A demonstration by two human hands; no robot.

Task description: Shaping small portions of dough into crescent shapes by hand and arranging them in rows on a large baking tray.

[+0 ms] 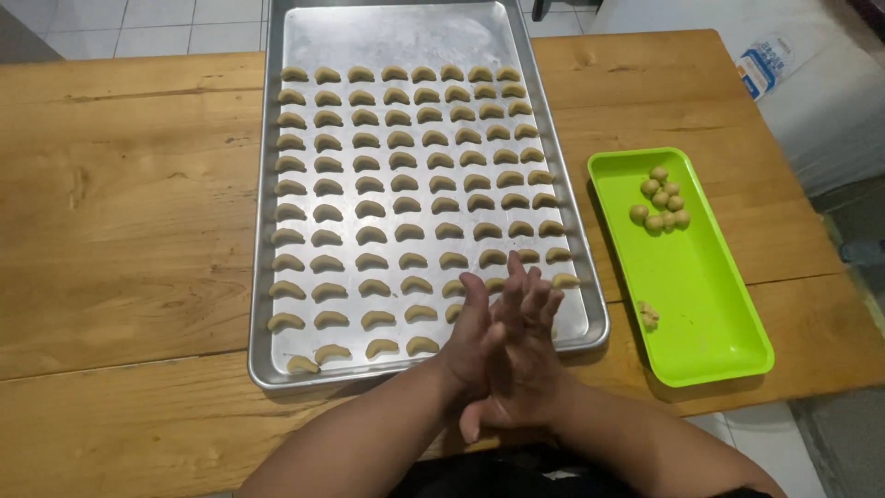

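My left hand point(472, 337) and my right hand point(533, 364) are pressed palm to palm, fingers stretched out, over the near right corner of a large metal baking tray point(265, 231). Anything between the palms is hidden. The tray holds several rows of small crescent-shaped raw dough pieces point(406, 166); its far end is bare metal. To the right lies a lime-green rectangular plastic tray point(705, 314) with several small dough balls point(661, 198) at its far end and a small dough scrap point(649, 315) near its left wall.
Both trays rest on a wooden plank table point(129, 212). A white and blue packet point(763, 65) lies on a pale surface beyond the table's far right corner. Tiled floor shows behind the table.
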